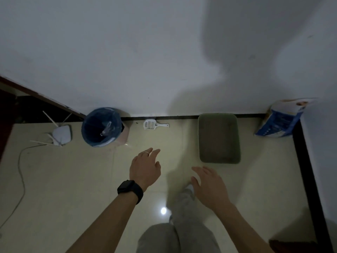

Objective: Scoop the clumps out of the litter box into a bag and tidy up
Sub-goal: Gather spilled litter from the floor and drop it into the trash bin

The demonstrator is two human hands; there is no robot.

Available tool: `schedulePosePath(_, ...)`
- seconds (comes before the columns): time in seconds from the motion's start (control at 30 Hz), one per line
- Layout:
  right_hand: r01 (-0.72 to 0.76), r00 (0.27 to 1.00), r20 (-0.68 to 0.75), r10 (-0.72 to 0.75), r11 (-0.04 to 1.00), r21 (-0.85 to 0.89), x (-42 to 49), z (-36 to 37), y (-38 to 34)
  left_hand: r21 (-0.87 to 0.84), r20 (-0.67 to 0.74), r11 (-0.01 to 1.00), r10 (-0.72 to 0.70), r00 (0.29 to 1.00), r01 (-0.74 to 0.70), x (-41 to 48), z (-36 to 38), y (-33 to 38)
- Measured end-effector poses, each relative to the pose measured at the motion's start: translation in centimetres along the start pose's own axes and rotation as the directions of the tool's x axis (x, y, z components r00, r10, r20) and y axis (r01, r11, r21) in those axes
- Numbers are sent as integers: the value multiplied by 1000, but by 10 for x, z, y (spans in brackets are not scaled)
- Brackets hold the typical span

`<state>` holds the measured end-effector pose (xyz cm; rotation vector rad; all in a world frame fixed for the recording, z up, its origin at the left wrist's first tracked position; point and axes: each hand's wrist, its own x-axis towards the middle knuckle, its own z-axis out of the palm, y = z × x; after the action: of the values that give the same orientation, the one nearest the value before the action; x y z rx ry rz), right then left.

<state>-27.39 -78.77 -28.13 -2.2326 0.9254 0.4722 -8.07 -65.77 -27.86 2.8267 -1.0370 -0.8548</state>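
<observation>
Task barely begun, by the look of it. At centre frame, both hands reaching forward over pale floor tiles, empty: left hand (145, 168), with black watch (129, 191) and ring (145, 152), fingers loosely spread; right hand (207, 185) likewise spread, grasping nothing. At upper centre, white slotted scoop (152, 123) lying untouched against the wall, between blue-lined bin (118, 117) at upper left and green litter box (217, 115) at centre right. Scooping, bagging and tidying all judged left to do.

Dim light throughout. Impossible to make out clumps inside the litter box. Inside of bin dark, with something pale and unidentifiable. Printed sack (279, 121), probably litter, leaning at far right, label unreadable. White router (61, 134) at far left.
</observation>
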Motion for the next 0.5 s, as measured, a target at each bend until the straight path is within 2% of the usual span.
schedulePosePath(0.3, -130, 991, 40, 127, 988, 83, 67, 55, 13, -29, 110, 999, 39, 993, -36, 102, 43, -28)
schedulePosePath(0.5, -265, 963, 0, 271, 944, 195, 125, 108, 28, 70, 226, 988, 121, 967, -140, 186, 94, -58)
